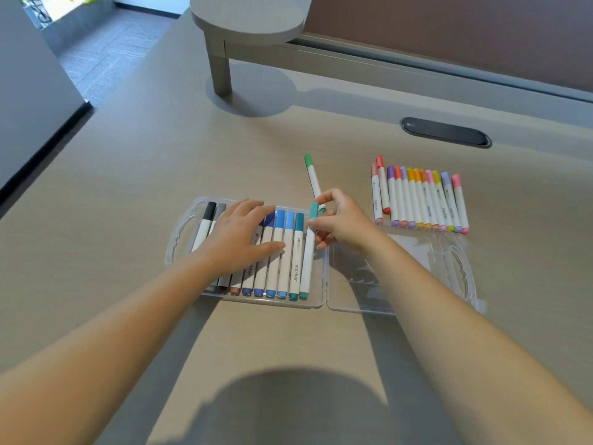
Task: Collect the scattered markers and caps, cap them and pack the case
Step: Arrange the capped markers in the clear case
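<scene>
A clear plastic marker case (179, 239) lies open on the desk, its left half filled with a row of capped markers from black to teal. My left hand (239, 239) lies flat with straight fingers on that row. My right hand (341, 223) pinches a teal-capped marker (308, 252) at the row's right end. A green-capped marker (312, 176) lies on the desk just beyond my right hand. The case's other half (455, 268) lies open to the right with no markers in it. Behind it, several capped markers (420, 200) in reds, oranges, purples and pinks lie side by side.
A grey monitor stand (247, 24) with a round top and one leg stands at the back. A dark oval cable grommet (446, 131) is set into the desk at the right rear. The desk's left edge drops to the floor.
</scene>
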{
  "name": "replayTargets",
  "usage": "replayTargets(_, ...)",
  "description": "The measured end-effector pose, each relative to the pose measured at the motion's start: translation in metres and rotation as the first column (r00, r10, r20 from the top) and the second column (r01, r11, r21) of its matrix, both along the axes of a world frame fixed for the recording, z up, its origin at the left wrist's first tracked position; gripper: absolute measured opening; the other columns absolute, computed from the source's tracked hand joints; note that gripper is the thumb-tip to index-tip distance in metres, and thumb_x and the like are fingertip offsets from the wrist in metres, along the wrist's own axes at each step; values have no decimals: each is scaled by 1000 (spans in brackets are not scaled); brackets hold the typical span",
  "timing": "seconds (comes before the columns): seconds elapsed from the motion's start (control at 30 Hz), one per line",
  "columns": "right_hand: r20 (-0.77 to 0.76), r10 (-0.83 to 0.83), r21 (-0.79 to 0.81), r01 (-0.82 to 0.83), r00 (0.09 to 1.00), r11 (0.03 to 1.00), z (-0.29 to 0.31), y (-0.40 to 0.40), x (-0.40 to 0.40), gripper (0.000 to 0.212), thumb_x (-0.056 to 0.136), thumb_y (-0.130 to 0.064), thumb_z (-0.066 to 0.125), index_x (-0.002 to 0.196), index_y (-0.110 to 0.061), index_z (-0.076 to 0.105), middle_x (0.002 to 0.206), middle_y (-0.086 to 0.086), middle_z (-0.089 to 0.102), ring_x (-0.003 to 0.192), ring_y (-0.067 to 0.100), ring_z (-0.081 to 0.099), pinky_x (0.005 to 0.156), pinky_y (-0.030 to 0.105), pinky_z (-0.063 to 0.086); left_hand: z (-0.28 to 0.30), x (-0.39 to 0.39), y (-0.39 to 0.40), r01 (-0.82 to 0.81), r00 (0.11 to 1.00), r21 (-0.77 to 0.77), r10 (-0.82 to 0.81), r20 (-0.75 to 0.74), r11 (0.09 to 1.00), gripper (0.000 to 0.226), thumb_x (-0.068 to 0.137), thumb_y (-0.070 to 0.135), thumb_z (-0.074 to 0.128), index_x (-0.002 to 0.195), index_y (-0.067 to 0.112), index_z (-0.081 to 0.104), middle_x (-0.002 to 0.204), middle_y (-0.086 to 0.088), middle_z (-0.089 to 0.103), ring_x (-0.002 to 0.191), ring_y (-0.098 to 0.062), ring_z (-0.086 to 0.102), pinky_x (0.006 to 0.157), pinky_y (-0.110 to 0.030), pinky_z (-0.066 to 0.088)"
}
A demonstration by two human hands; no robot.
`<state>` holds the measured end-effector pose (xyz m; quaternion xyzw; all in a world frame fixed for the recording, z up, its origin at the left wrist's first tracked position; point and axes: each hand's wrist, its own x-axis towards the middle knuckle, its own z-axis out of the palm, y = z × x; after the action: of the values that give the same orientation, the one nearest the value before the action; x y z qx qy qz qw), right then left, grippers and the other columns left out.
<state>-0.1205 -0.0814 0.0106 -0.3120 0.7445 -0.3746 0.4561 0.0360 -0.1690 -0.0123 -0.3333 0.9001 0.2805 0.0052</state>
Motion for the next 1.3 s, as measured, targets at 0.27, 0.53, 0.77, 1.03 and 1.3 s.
replayTargets(0.27,-185,-49,-17,46,982,999,-9,4,-4,18,87,0,56,104,-6,54,83,2,52,66,9,57,50,13,54,2,-3,6,54,997,-31,-53,59,998,73,83,47,57,144,27,22,153,2,18,142,-18,8,115,-37,12)
replayTargets(0.53,-524,-120,-25,126,843,992,-14,6,-28,23,91,-7,52,113,-5,58,109,8,60,90,14,49,78,25,44,-3,-26,15,224,949,-80,-199,243,971,79,76,67,48,142,46,10,156,-1,-9,142,-31,-17,113,-48,-12)
replayTargets(0.77,-528,-73,-7,81,846,997,-12,-20,-34,26,93,-11,50,117,-5,54,118,11,58,98,18,52,79,22,39,-7,-33,9,295,914,-155,-232,333,943,81,75,71,44,142,48,5,155,-1,-11,141,-34,-19,110,-52,-16)
replayTargets(1.03,-605,38,121,45,795,992,-17,-57,-34,39,84,-12,64,117,-7,44,111,12,57,98,27,58,82,36,50,-14,-30,0,306,924,-182,-246,292,934,81,73,74,43,141,49,5,155,4,-6,142,-29,-16,111,-49,-17)
replayTargets(1.3,-680,44,109,42,732,993,-2,-52,-48,54,86,-1,56,132,-10,30,112,18,58,88,27,57,71,35,48,-15,-29,-6,280,936,-180,-227,270,943,92,73,71,46,145,34,3,156,5,-4,143,-25,-14,113,-46,-15)
